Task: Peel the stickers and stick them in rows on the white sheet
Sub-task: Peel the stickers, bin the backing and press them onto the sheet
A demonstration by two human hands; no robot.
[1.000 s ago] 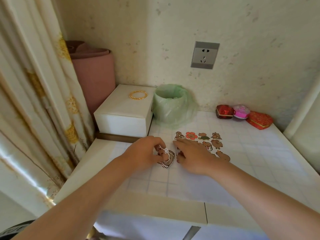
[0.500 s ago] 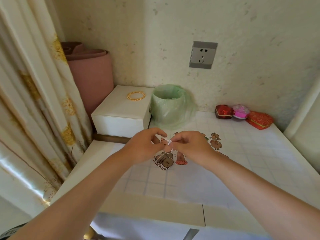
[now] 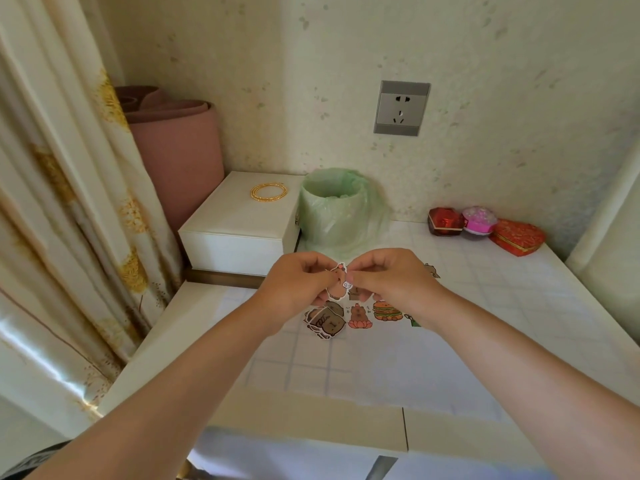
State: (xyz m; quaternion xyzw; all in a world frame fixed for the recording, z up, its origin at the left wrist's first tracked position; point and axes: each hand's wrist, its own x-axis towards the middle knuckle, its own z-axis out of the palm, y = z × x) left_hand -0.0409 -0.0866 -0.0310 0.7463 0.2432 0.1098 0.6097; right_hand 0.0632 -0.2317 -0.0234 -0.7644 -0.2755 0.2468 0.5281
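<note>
A small brown capybara sticker (image 3: pixel 337 284) is held up above the table between both hands. My left hand (image 3: pixel 298 289) pinches its left side and my right hand (image 3: pixel 391 282) pinches its right edge near the top. Below them, on the white sheet (image 3: pixel 398 368), lie stuck stickers: a capybara on a pink flower (image 3: pixel 359 317), a burger (image 3: pixel 387 310) and others partly hidden behind my right hand. A small loose pile of brown stickers (image 3: pixel 327 322) sits at the sheet's left edge.
A green-bagged bin (image 3: pixel 334 209) stands behind my hands. A white box (image 3: pixel 242 223) with a gold bangle (image 3: pixel 269 192) is at the back left, beside a pink roll (image 3: pixel 173 150) and a curtain (image 3: pixel 59 202). Red and pink gift boxes (image 3: pixel 481 226) sit at the back right.
Both hands lifted off the table and came together, raising one sticker from the pile. The stuck stickers under my right hand came into view.
</note>
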